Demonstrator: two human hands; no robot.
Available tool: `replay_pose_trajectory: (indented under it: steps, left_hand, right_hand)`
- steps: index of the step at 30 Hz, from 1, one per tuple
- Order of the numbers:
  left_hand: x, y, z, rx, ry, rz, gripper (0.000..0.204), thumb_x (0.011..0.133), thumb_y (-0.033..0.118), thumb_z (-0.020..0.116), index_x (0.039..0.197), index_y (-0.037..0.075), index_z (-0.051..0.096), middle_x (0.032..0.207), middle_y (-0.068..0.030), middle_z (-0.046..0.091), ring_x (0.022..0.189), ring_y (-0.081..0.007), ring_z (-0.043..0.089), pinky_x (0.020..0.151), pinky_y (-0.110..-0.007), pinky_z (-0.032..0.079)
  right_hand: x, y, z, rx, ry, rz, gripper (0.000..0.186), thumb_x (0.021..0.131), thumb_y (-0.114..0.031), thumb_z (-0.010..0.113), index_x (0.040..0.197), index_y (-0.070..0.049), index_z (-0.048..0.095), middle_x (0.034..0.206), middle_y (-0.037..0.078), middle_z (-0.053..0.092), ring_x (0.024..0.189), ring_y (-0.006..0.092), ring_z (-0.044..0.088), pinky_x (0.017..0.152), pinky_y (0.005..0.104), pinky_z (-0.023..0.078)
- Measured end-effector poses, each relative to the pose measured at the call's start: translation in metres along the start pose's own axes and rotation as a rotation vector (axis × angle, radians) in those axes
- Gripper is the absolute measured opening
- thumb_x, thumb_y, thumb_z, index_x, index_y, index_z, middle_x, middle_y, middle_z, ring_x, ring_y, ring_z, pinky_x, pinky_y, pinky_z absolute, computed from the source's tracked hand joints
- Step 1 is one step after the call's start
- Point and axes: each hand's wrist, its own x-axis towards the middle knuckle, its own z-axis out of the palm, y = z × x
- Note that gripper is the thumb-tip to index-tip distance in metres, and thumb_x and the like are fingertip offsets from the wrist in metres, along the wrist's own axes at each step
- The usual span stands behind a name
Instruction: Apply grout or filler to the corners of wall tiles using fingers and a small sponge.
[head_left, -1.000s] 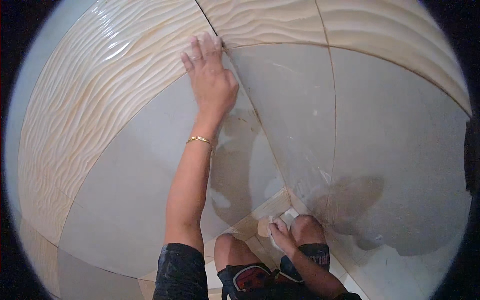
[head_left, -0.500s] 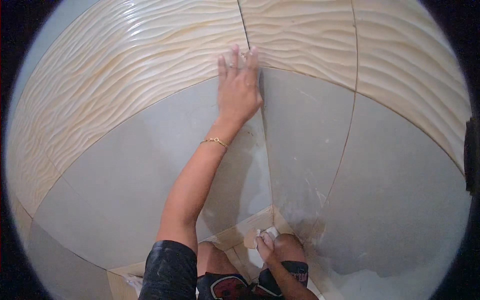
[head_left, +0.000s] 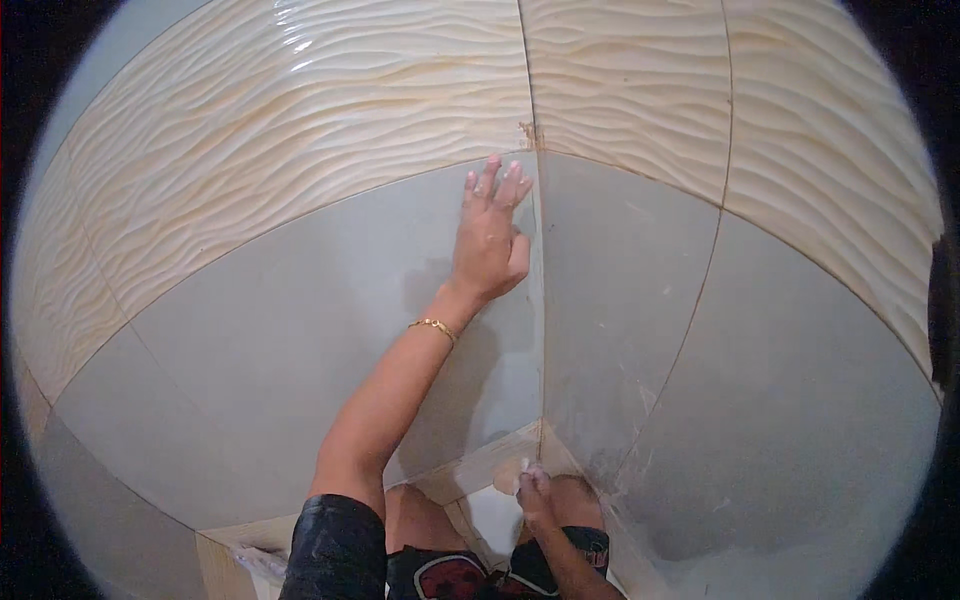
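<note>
My left hand (head_left: 488, 235) reaches up to the smooth grey wall tile (head_left: 300, 310), just left of the corner joint (head_left: 540, 290). Its fingers are spread and hold nothing; pale residue marks the fingertips. Above them runs the seam with the cream wavy-textured tiles (head_left: 370, 90), where a brownish smudge (head_left: 527, 132) shows at the corner. Low down, by my knee, my right hand (head_left: 536, 497) is closed, with a small whitish bit poking out at the top; what it grips is too small to make out. Beside it is a round tan shape (head_left: 507, 476).
A second grey tiled wall (head_left: 630, 260) meets the first at the corner and has white streaks. Beige border tiles (head_left: 480, 465) run along the bottom of the wall. Crumpled clear plastic (head_left: 258, 562) lies at the lower left. My bent knees are close to the corner.
My left hand has come down from the seam between wavy and grey tiles onto the grey tile, uncovering the smudge at the corner. My right hand stays low by my knee, still closed.
</note>
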Motion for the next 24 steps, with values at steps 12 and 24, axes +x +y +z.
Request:
replay_pose_trajectory:
  steps: [12, 24]
  left_hand:
    - [-0.139, 0.101, -0.108, -0.858, 0.137, -0.456, 0.064, 0.082, 0.009, 0.056, 0.141, 0.004, 0.030, 0.146, -0.0252, 0.029, 0.130, -0.0383, 0.039, 0.110, -0.050, 0.025]
    - [-0.122, 0.097, -0.155, -0.892, 0.413, -0.519, 0.064, 0.087, 0.023, 0.053, 0.139, -0.001, 0.025, 0.111, -0.0274, 0.062, 0.133, -0.0352, 0.036, 0.113, -0.048, 0.014]
  right_hand:
    - [-0.016, -0.248, 0.019, 0.263, -0.117, -0.242, 0.015, 0.095, -0.019, 0.042, 0.096, -0.005, 0.049, 0.091, 0.002, 0.053, 0.081, 0.0083, 0.050, 0.072, 0.0240, 0.044]
    - [-0.011, -0.328, 0.074, 0.193, -0.299, -0.369, 0.017, 0.088, -0.013, 0.052, 0.077, -0.011, 0.039, 0.069, -0.007, 0.039, 0.060, 0.0010, 0.034, 0.048, 0.0201, 0.029]
